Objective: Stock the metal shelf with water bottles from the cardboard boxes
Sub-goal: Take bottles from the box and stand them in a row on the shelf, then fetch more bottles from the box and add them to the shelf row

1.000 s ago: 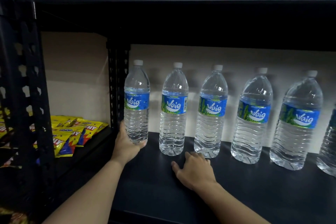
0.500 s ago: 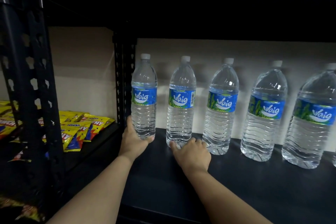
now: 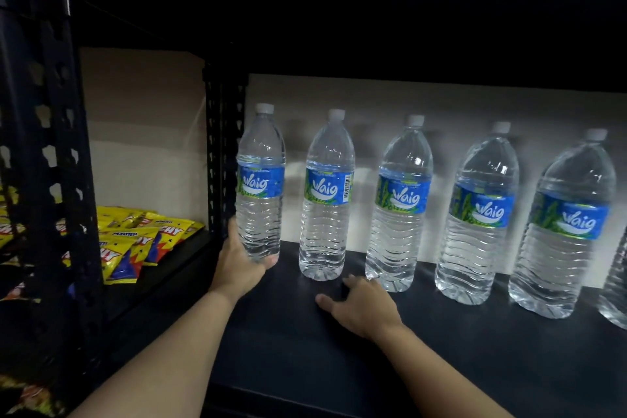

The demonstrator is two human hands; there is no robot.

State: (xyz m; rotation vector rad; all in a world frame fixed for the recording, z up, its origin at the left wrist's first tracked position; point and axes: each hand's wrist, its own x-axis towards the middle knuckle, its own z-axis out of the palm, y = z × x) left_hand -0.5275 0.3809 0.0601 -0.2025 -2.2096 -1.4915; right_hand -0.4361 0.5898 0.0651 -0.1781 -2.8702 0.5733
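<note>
The right hand [image 3: 364,307] has come away from the foot of the second bottle [image 3: 325,214], which it was touching half a second ago. It now lies flat with fingers spread on the dark metal shelf [image 3: 305,360], just in front of the gap between that bottle and the third bottle [image 3: 400,214], holding nothing. The left hand [image 3: 242,261] has not let go: its fingers and thumb are still wrapped round the bottom of the end bottle [image 3: 259,187], which stands upright at the left end of the row, right beside the perforated post [image 3: 220,146]. Whether its base sits fully on the shelf or is held a little off it cannot be told. The second bottle stands straight and free, so its nudge looks finished. What remains here is probably settling the end bottle in line and releasing it. The other bottles run on to the right along the back wall, evenly spaced. Yellow snack packets [image 3: 135,248] lie in the next bay to the left.
</note>
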